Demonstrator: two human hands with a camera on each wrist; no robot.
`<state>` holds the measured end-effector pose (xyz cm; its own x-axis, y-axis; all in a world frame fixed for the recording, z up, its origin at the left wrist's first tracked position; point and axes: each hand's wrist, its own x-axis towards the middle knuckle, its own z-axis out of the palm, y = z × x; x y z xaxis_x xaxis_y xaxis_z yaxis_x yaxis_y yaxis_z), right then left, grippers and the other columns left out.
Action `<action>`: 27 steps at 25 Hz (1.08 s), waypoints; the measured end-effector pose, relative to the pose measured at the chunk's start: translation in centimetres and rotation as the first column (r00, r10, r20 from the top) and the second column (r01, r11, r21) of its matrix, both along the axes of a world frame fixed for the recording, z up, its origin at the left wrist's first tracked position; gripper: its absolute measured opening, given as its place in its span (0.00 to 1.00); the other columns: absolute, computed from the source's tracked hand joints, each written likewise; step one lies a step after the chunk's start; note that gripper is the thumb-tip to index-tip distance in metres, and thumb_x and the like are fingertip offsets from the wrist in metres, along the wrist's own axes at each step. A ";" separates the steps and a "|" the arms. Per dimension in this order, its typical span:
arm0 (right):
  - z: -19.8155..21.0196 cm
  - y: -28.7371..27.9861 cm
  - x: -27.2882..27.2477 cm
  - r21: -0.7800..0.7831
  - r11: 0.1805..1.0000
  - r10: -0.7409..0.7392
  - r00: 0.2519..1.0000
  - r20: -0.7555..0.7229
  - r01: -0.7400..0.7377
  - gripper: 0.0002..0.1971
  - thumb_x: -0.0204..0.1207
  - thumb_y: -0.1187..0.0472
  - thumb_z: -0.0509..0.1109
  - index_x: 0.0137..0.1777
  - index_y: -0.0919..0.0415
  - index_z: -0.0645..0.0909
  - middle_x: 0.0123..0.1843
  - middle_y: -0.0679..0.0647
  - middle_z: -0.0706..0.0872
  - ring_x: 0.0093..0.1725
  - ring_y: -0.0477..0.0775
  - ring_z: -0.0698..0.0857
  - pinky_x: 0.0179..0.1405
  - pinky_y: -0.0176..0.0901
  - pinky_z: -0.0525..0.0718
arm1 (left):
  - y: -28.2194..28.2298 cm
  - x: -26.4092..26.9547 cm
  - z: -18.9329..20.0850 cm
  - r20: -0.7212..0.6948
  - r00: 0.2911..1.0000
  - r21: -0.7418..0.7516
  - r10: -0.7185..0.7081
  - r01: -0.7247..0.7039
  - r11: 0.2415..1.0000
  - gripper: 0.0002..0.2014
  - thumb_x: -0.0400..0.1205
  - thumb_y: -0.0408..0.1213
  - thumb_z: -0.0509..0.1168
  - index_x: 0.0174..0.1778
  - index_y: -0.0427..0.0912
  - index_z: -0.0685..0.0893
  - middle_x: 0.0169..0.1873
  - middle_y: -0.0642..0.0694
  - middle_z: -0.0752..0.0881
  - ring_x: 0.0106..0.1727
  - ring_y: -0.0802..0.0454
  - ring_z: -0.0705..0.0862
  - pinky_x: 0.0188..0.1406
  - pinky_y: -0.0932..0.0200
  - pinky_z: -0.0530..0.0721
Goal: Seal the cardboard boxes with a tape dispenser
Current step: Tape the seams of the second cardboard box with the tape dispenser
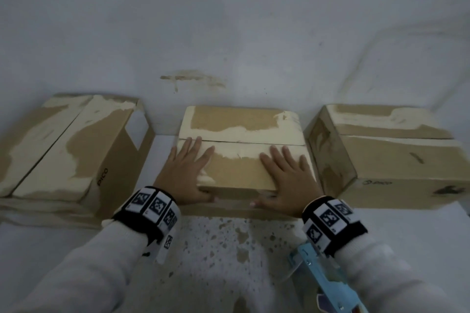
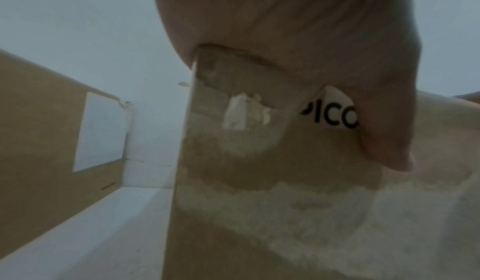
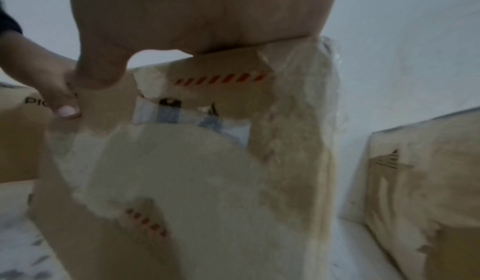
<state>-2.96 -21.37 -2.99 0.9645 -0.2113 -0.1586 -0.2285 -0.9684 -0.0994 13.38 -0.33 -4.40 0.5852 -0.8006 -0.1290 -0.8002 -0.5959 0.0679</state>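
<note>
A white table (image 1: 254,249), flaking w/ brown spots, is running back to a pale wall (image 1: 229,20). Three cardboard boxes are sitting in a row: left box (image 1: 63,145), middle box (image 1: 241,157), right box (image 1: 391,155), w/ narrow gaps between. Left hand (image 1: 187,173) & right hand (image 1: 284,178) are lying flat on the middle box's lid, fingers spread, thumbs over its near edge, gripping nothing. A blue tape dispenser (image 1: 328,279) is lying under the right forearm, near the table's front.

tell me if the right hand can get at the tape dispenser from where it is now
Probably yes. The right hand lies flat on the middle box holding nothing, and the blue tape dispenser sits just under that forearm, so pulling back should reach it.
</note>
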 end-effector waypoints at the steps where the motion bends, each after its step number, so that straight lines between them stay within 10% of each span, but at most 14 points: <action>1: -0.2 -0.6 -0.3 -0.019 1.000 -0.001 1.000 0.011 0.001 0.60 0.50 0.17 0.37 0.83 0.47 0.38 0.86 0.53 0.37 0.84 0.59 0.37 0.79 0.64 0.37 | -0.6 0.0 0.0 0.004 1.000 0.009 0.004 -0.004 1.000 0.65 0.53 0.84 0.51 0.82 0.54 0.37 0.83 0.44 0.35 0.83 0.44 0.35 0.80 0.40 0.38; 13: 0.8 -9.4 -1.3 -0.001 0.998 -0.060 0.998 -0.026 0.060 0.51 0.65 0.29 0.65 0.82 0.44 0.41 0.86 0.48 0.41 0.85 0.54 0.40 0.81 0.58 0.40 | -9.4 -1.8 -0.2 0.017 1.000 -0.026 0.009 -0.009 1.000 0.58 0.64 0.77 0.59 0.82 0.54 0.37 0.83 0.44 0.36 0.83 0.42 0.35 0.81 0.39 0.40; 27: 1.2 -7.7 -1.0 -0.011 0.991 -0.134 0.987 -0.092 0.134 0.48 0.71 0.35 0.64 0.83 0.47 0.40 0.86 0.54 0.39 0.84 0.61 0.40 0.81 0.63 0.45 | -9.4 -2.6 1.4 -0.036 0.997 0.036 0.064 -0.063 0.997 0.55 0.68 0.70 0.65 0.83 0.51 0.41 0.84 0.46 0.42 0.84 0.42 0.41 0.82 0.42 0.46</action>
